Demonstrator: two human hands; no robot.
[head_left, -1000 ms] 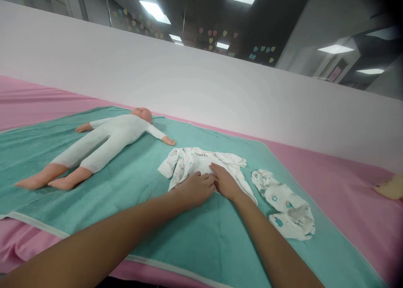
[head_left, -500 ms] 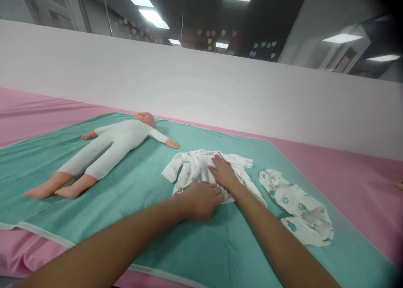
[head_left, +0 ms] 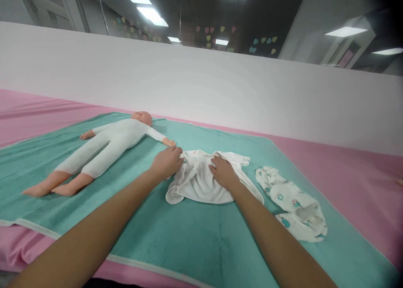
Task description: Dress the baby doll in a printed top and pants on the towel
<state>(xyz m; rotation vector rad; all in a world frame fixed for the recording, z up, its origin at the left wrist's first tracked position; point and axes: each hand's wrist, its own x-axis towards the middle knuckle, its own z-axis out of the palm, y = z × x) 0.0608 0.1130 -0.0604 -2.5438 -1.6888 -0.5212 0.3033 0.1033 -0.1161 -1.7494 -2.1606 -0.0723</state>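
Note:
A white baby shirt [head_left: 201,183] with small prints lies spread on the teal blanket [head_left: 189,237], its front opened out and the plain inner side showing. My left hand [head_left: 167,162] is at the shirt's left sleeve, fingers curled over the cloth and hiding most of that sleeve. Flat on the inside of the shirt, below the neckline, rests my right hand [head_left: 223,171] with its fingers apart. Just beyond my left hand is the hand of a baby doll [head_left: 121,132], which lies on its back in a white bodysuit.
Printed baby trousers [head_left: 292,204] lie crumpled to the right of the shirt. Pink cloth [head_left: 343,170] shows around the blanket. A white wall [head_left: 201,86] rises behind, with dark glass [head_left: 195,11] and heart stickers above it.
My left hand has moved from the shirt's lower front edge up and left to the sleeve. The shirt's left front panel now lies folded outward. My right hand has stayed on the shirt.

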